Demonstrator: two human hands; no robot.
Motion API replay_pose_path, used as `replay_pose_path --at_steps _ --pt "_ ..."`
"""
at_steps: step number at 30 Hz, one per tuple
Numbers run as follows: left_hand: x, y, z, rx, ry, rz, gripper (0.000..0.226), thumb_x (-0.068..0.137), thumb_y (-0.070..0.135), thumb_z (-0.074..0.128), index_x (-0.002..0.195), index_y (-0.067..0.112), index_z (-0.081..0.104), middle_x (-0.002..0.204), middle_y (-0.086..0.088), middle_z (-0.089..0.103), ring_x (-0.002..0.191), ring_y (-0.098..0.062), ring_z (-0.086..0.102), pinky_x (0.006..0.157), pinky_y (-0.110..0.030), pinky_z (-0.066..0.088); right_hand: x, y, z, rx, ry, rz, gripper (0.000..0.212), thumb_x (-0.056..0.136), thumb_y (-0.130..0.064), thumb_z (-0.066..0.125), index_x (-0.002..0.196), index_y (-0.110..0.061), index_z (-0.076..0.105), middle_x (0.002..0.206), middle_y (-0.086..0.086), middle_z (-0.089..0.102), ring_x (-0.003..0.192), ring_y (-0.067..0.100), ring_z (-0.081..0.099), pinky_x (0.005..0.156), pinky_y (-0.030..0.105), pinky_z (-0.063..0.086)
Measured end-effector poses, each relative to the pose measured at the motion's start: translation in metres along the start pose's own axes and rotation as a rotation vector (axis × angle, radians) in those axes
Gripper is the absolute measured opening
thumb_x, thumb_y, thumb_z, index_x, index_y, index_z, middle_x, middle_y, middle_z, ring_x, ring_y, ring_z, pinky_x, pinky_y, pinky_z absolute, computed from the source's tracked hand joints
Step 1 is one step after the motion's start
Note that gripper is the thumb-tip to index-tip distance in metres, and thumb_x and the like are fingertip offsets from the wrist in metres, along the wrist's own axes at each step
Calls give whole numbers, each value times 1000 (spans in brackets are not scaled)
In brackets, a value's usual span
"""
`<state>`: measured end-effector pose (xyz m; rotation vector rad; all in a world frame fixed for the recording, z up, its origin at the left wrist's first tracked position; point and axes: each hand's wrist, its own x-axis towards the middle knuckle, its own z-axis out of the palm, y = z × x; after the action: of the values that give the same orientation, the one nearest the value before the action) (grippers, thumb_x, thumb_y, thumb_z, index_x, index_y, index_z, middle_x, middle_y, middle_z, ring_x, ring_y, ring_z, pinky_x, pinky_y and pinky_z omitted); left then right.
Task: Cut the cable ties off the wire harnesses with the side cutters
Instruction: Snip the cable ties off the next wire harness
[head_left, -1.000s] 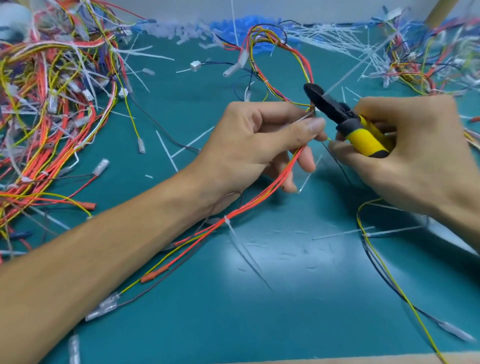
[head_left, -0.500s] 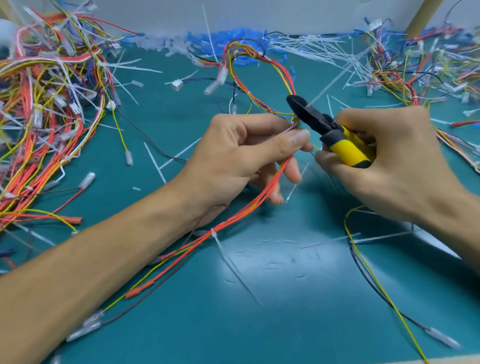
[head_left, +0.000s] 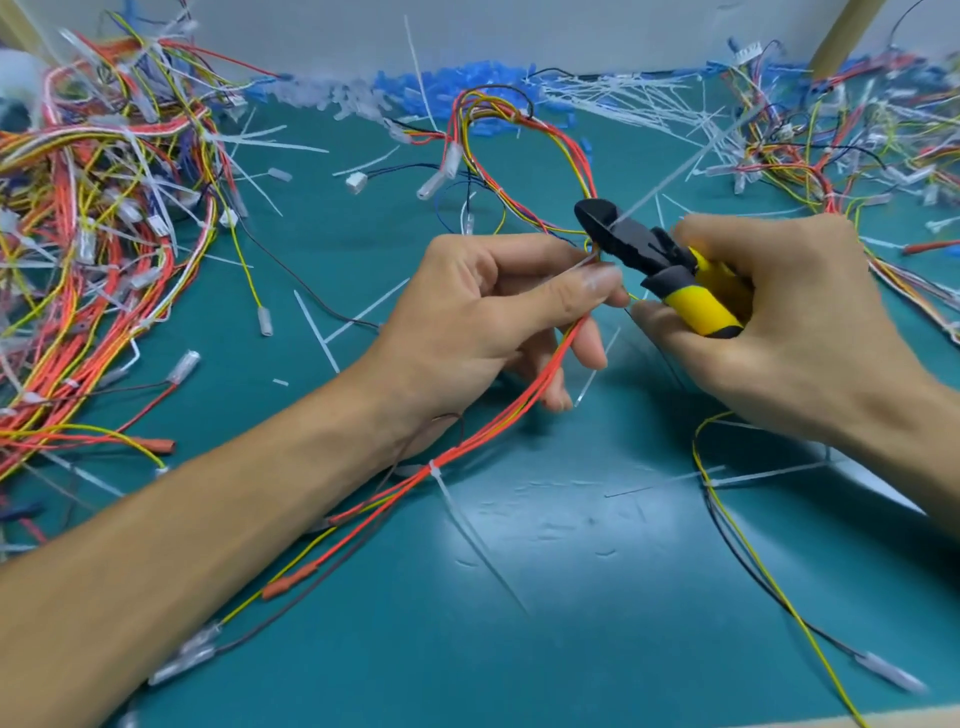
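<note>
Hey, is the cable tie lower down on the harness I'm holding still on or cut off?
Still on. The cable tie wraps the orange wires below the left hand, its tail trailing across the mat.

A teal table (head_left: 571, 597) is carrying tangled wire harnesses (head_left: 93, 249) lying well left of the fingers (head_left: 582, 280), with cut cable ties (head_left: 623, 98) lying beyond them and more harnesses (head_left: 841, 140) sitting far right.

Not much to report on the person, honestly. Both forearms are bare with no sleeves showing, and neither the left hand (head_left: 483, 317) nor the right hand (head_left: 779, 322) has gloves, rings or a watch.
</note>
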<state>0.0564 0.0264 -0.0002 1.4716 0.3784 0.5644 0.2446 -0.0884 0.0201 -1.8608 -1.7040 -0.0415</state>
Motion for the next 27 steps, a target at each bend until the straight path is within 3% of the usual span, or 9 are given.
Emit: replay_pose_path --at_steps 4,7,12,15,18,20,23,27 --pt "1 0 -2 1 29 -8 16 100 13 65 94 3 75 68 -15 69 38 -24 56 49 -31 54 4 1 -1 -45 -20 -13 29 85 -39 67 72 -25 46 56 -2 38 55 23 36 52 39 34" --pt "0 1 -1 17 29 -14 16 101 13 64 95 2 74 68 -14 69 38 -23 57 52 -35 53 3 5 2 -25 -38 32 35 87 -47 64 71 -17 56 53 9 40 57 38 36 51 46 44" --pt "0 3 1 12 46 -43 16 101 13 64 97 0 74 67 -12 69 39 -23 56 54 -36 53 3 2 0 -78 -5 6 33 87 -47 64 82 -15 69 58 12 52 57 38 45 53 45 47" --pt "-1 2 1 20 38 -34 17 101 14 64 97 0 74 68 -12 70 39 -23 57 52 -35 55 3 -1 -4 -80 12 5 33 87 -42 65 73 -13 66 52 13 41 53 37 38 49 40 40" --pt "0 2 0 11 38 -29 16 100 13 64 96 2 75 67 -12 70 39 -23 57 50 -32 56 3 -3 -4 -75 6 -19 26 91 -34 72 74 -16 63 53 2 40 52 26 40 49 35 32" --pt "1 2 0 10 29 -31 16 101 13 64 96 2 75 68 -13 70 39 -23 57 50 -33 55 4 0 -3 -82 -1 -12 31 91 -27 76 69 -16 57 52 5 37 53 30 35 50 35 30" --pt "0 2 0 12 19 -28 16 100 14 64 95 3 75 69 -14 70 39 -24 57 51 -33 56 4 1 -3 -100 -2 -16 39 90 -33 69 63 -15 48 52 10 33 56 37 31 48 39 34" --pt "1 1 -1 0 29 -21 15 100 12 64 94 3 75 68 -14 69 38 -23 57 52 -34 55 5 -2 -3 -80 3 -18 32 86 -39 66 65 -28 45 52 -1 34 54 28 31 49 38 34"
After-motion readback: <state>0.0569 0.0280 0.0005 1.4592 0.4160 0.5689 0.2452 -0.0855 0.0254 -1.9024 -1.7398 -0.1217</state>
